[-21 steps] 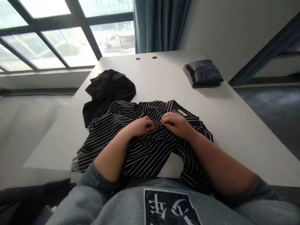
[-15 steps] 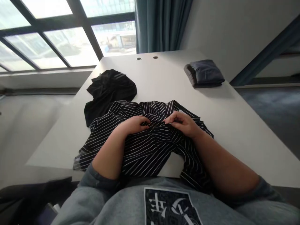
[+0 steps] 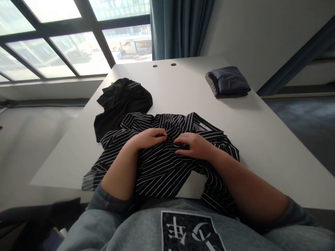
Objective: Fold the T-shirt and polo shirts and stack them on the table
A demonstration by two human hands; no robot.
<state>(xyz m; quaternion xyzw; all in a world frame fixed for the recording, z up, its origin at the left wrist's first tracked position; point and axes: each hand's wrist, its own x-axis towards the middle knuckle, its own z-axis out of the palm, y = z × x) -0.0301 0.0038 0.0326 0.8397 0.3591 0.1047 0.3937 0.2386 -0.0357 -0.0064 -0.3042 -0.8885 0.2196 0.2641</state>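
A black shirt with white stripes (image 3: 157, 170) lies crumpled across the near part of the table, its collar on the far side and a pale label (image 3: 204, 126) showing by the collar. My left hand (image 3: 150, 137) pinches the cloth at the shirt's front between thumb and fingers. Close beside it, my right hand (image 3: 193, 145) has its fingertips on the same strip of front, the thumb lower and a little apart from the index finger. Whatever small part lies between the fingertips is hidden.
A heap of black clothing (image 3: 125, 99) lies beyond the shirt on the left. Folded dark grey-blue clothes (image 3: 231, 82) are stacked at the far right of the white table (image 3: 180, 90). A window and a blue curtain (image 3: 180, 31) stand behind the table.
My right hand has moved left and slightly nearer to me, closer to my left hand, uncovering the label by the collar. My left hand has barely shifted.
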